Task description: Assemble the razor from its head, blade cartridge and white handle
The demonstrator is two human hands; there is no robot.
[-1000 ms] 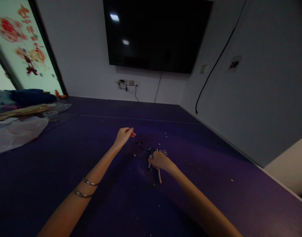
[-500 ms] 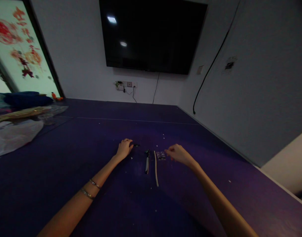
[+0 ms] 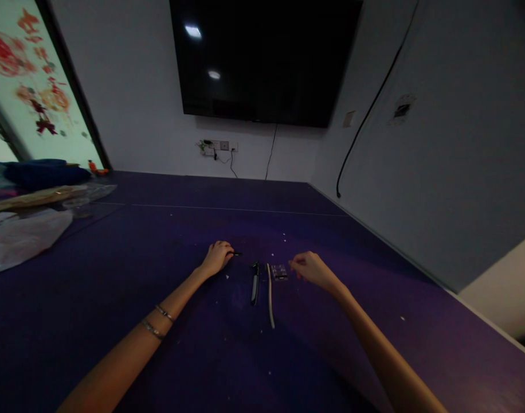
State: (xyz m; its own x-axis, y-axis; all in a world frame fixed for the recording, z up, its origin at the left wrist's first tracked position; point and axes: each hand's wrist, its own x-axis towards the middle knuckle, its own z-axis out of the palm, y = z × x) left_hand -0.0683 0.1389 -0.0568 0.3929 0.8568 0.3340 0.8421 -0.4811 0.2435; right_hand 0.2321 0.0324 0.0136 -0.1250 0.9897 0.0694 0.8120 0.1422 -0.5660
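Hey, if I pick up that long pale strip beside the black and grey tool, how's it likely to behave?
The pale strip looks slender, so it's probably light. Its gentle bend suggests it may flex somewhat, though its stiffness can't be confirmed by sight. Lying along the purple surface, it seems unlikely to tip.

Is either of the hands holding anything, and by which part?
Left hand is at the left end of a small dark object, grip unclear; right hand shows nothing visibly held.
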